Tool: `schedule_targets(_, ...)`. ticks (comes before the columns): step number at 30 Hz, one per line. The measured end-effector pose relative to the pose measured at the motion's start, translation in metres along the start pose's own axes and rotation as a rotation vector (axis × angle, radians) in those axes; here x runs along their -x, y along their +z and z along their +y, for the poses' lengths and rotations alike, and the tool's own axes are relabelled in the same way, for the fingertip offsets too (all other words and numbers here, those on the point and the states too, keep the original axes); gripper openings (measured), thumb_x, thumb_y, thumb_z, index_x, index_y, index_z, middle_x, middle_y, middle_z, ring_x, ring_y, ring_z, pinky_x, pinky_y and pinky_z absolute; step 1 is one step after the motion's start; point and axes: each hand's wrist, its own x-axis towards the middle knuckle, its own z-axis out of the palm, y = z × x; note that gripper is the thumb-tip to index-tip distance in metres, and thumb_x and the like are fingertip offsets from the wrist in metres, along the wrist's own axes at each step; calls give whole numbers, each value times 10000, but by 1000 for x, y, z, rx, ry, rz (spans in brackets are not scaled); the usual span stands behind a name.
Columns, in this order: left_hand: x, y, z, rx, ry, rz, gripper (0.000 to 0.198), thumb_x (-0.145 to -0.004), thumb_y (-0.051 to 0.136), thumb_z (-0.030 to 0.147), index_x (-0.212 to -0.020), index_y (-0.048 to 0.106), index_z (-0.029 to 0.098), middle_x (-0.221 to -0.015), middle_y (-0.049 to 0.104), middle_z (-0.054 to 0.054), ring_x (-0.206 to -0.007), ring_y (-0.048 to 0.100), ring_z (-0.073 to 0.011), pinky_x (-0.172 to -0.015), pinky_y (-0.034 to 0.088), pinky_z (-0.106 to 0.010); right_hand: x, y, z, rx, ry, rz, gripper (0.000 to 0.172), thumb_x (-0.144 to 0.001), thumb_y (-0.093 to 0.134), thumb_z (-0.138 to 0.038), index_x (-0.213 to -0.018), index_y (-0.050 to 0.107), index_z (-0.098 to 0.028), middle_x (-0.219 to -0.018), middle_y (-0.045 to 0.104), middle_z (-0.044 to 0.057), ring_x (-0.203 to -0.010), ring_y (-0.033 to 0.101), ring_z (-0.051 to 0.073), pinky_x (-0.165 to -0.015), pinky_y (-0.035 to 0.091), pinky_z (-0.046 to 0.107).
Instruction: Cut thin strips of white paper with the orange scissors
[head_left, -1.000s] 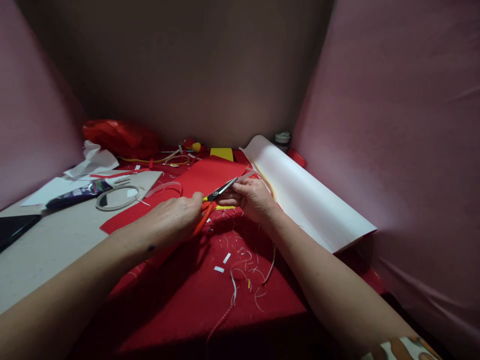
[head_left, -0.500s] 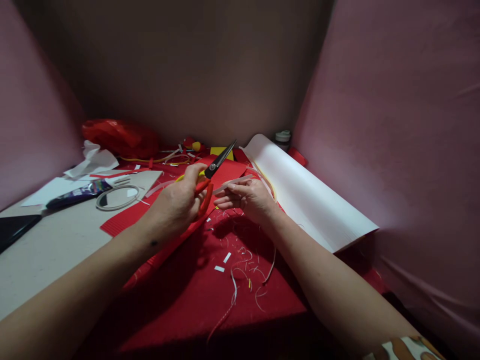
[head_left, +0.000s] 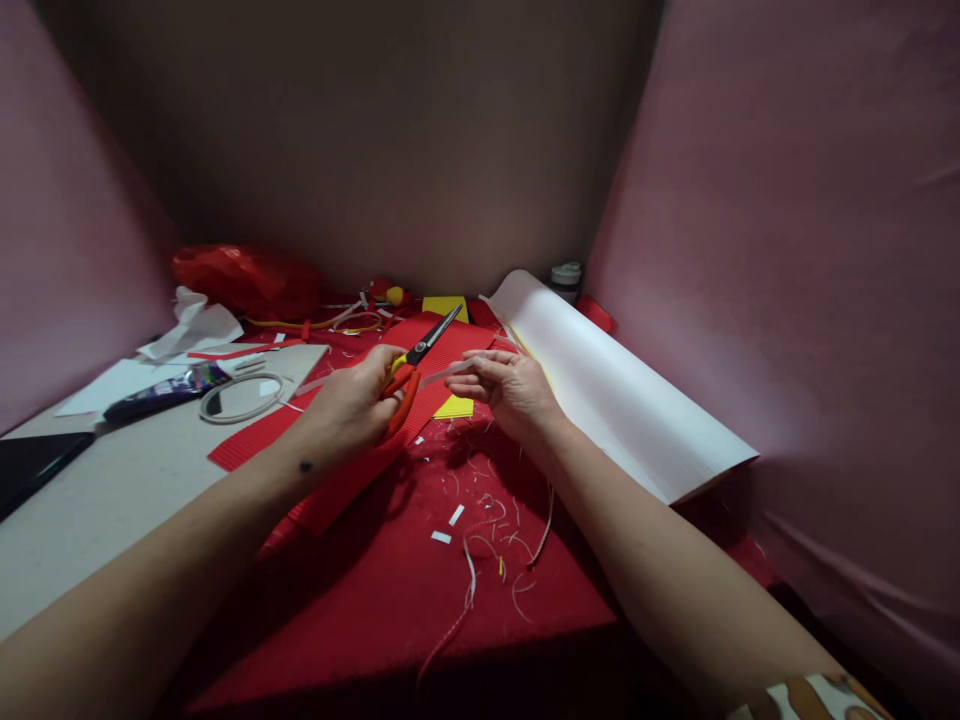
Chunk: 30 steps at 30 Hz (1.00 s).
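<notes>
My left hand [head_left: 349, 398] is closed around scissors [head_left: 405, 378] with orange and yellow handles. Their dark blades lie together and point up and away to the right. A thin, whitish, translucent strip [head_left: 437, 376] runs from the left hand to my right hand [head_left: 517, 388], which pinches it between thumb and fingers. Part of the strip is hidden behind the left hand. Beneath both hands lies a red corrugated sheet [head_left: 469, 338]. A yellow corrugated piece [head_left: 454, 407] shows just left of the right hand.
A white roll or folded sheet [head_left: 600, 380] lies on the right. At left, a grey board [head_left: 142, 530] bears a dark tube [head_left: 166, 390], a coil [head_left: 240, 397] and a black flat object [head_left: 41, 465]. A red plastic bag [head_left: 244, 280] sits behind. Thread scraps litter the red cloth [head_left: 375, 620].
The scissors have dropped a little and tilted flatter. My right hand has shifted slightly right, and more of the yellow piece shows below it.
</notes>
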Motion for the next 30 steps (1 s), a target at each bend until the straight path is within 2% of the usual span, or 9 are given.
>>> schedule_targets(4, 7, -3, 5, -324, 24, 50, 481, -856, 313, 306, -1295, 327, 110, -898, 637, -139, -787, 612, -250, -646, 443, -338, 2, 3, -1, -15, 28, -10, 24, -743, 574, -152, -763, 586, -155, -722, 712, 84, -642, 689, 174, -755, 577, 359)
schedule_targets(5, 11, -6, 8, -392, 56, 29, 504, -861, 294, 299, -1320, 290, 89, -938, 627, -169, -825, 609, -270, -642, 442, -349, 3, 3, -1, -17, 27, -16, 25, -743, 575, -153, -764, 588, -153, -719, 713, 84, -645, 691, 176, -751, 580, 357)
schedule_targets(7, 18, -11, 18, -422, 120, 50, 483, -862, 266, 276, -1303, 300, 83, -931, 626, -177, -823, 606, -266, -627, 438, -342, 3, 3, 0, -22, 19, -44, 35, -744, 579, -154, -773, 596, -146, -737, 719, 92, -660, 698, 185, -751, 582, 359)
schedule_targets(9, 23, -16, 26, -428, 147, 53, 423, -859, 264, 290, -1217, 388, 102, -827, 627, -137, -705, 602, -232, -586, 418, -321, 2, 2, 1, -27, 6, -76, 42, -745, 585, -162, -775, 606, -140, -750, 721, 95, -662, 700, 188, -745, 583, 364)
schedule_targets(12, 26, -17, 31, -505, 128, -91, 376, -868, 269, 386, -1047, 502, 150, -694, 612, -99, -618, 595, -234, -545, 387, -325, 1, 1, 2, -16, -14, -72, 45, -734, 606, -170, -763, 624, -142, -686, 706, 60, -601, 684, 166, -685, 589, 335)
schedule_targets(14, 25, -16, 31, -571, 91, -176, 395, -874, 260, 404, -1052, 513, 158, -718, 632, -121, -655, 617, -273, -540, 384, -341, 1, 1, 2, 4, -19, -64, 46, -723, 617, -166, -754, 637, -140, -634, 688, 40, -549, 667, 149, -620, 584, 300)
schedule_targets(18, 23, -15, 32, -606, 13, -220, 384, -885, 234, 331, -1114, 470, 132, -778, 666, -159, -727, 643, -316, -575, 419, -375, 2, 1, 2, 17, -13, -122, 72, -723, 634, -207, -720, 647, -135, -667, 695, 46, -543, 665, 142, -576, 572, 274)
schedule_targets(22, 22, -18, 36, -604, -71, -326, 329, -862, 253, 243, -1095, 444, 112, -846, 685, -191, -775, 649, -325, -614, 451, -406, 3, 0, 3, 22, 0, -149, 99, -709, 646, -232, -718, 651, -133, -656, 698, 49, -569, 676, 155, -593, 573, 286)
schedule_targets(30, 21, -16, 34, -617, -37, -368, 292, -837, 253, 176, -1053, 439, 109, -824, 676, -206, -771, 650, -351, -610, 460, -443, 5, 0, 1, 58, 19, -215, 79, -723, 611, -195, -735, 659, -134, -718, 720, 73, -577, 681, 157, -606, 577, 298)
